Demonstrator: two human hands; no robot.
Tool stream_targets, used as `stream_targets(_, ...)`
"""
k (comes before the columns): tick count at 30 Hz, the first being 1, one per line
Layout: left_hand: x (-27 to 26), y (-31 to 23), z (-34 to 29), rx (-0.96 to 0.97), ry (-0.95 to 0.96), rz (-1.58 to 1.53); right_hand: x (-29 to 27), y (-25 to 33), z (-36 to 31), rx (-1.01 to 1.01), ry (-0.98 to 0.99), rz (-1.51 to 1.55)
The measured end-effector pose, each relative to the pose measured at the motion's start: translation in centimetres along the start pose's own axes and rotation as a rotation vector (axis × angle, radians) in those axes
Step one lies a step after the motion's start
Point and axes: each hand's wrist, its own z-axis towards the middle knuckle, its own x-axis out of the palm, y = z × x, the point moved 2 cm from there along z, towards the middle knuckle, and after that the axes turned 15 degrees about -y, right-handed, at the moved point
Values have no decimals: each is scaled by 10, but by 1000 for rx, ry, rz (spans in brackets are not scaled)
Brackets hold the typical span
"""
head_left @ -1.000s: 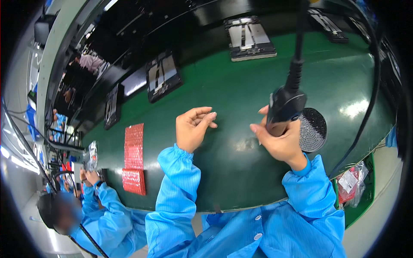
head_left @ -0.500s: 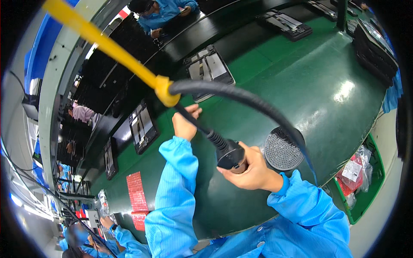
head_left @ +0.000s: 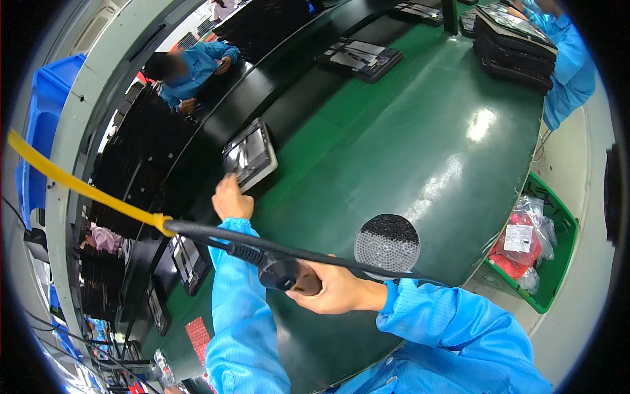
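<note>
My left hand (head_left: pixel 233 199) reaches to the near end of an opened tablet (head_left: pixel 250 155), a flat black-edged device with silver parts inside. Its fingers are closed on the tablet's near corner. In my right hand (head_left: pixel 338 287) is a dark, round-bodied corded screwdriver (head_left: pixel 281 272), held above the bench; its tip is hidden. A black cable (head_left: pixel 315 257) runs from the tool, tied to a yellow strap (head_left: pixel 79 186) and crossing in front of my right hand. Just beyond that hand lies a round tray of small dark screws (head_left: pixel 387 245).
More opened tablets lie along the dark line, one far (head_left: pixel 359 59) and one near (head_left: pixel 189 262). Stacked black devices (head_left: pixel 515 49) stand at the far right beside a co-worker's sleeve (head_left: pixel 569 79). A green crate (head_left: pixel 558 276) holds plastic bags. Red bubble wrap (head_left: pixel 197 338) lies left.
My left hand has closed on the tablet's near corner. The screwdriver, in my right hand, has moved left and lower, its cable now stretched across. The whole view has shifted.
</note>
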Motion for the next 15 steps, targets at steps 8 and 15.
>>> stream_targets(8,-106,-34,-69,139,-111,-446,0,-3,1,22,153,48)
stream_targets(15,-197,-84,-158,35,78,-456,-38,46,24,-407,-68,-168)
